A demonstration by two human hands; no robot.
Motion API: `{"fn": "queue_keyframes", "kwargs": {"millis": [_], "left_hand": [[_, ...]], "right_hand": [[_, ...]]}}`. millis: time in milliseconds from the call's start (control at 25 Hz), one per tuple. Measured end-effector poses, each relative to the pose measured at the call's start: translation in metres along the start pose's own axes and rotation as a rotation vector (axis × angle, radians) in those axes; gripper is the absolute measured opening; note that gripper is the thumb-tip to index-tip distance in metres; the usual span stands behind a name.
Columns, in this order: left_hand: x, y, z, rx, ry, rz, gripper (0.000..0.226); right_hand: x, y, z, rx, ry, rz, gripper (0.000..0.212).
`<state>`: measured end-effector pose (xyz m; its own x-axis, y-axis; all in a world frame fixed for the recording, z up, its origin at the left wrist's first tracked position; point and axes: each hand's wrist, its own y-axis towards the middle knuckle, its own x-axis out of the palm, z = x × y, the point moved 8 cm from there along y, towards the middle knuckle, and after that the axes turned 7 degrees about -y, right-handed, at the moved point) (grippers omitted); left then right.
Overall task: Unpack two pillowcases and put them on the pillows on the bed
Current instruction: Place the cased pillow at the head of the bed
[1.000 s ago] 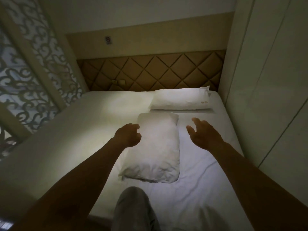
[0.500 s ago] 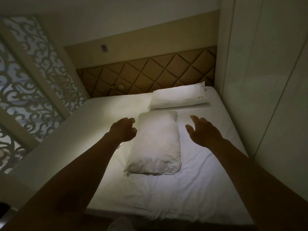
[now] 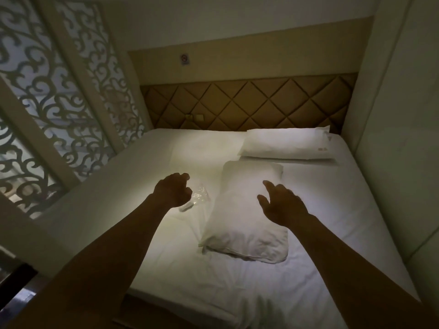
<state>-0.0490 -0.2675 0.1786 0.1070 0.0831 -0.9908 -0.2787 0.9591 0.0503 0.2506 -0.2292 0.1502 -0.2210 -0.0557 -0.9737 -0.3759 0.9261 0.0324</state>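
Rumpled white pillow (image 3: pixel 247 210) at bed (image 3: pixel 344 210) centre, smoother pillow (image 3: pixel 285 144) along head edge, left hand (image 3: pixel 172 189) loosely curled, right hand (image 3: pixel 282 205) splayed, both empty

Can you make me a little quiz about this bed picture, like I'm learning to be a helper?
1. True or false: the long white near pillow lies on top of the white far pillow by the brown quilted headboard.
2. Where is the crumpled clear plastic wrapper? A: left of the near pillow. B: right of it. C: on the far pillow.
3. Fill in: the right hand hovers over the near ____.
Key: 1 false; 2 A; 3 pillow.
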Motion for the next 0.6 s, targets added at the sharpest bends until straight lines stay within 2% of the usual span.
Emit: {"fn": "queue_keyframes", "kwargs": {"millis": [320,480,600], "left_hand": [[0.073,0.091,-0.090,0.121,0.006,-0.114,0.047],[0.121,0.152,-0.149,0.132,-0.031,-0.182,0.047],[0.190,0.193,-0.188,0.109,-0.058,-0.293,0.050]], "right_hand": [[0.100,0.119,-0.157,-0.096,-0.122,-0.136,0.057],[0.165,0.191,-0.204,-0.053,-0.139,-0.207,0.057],[0.237,0.238,-0.221,-0.030,-0.128,-0.279,0.059]]}}
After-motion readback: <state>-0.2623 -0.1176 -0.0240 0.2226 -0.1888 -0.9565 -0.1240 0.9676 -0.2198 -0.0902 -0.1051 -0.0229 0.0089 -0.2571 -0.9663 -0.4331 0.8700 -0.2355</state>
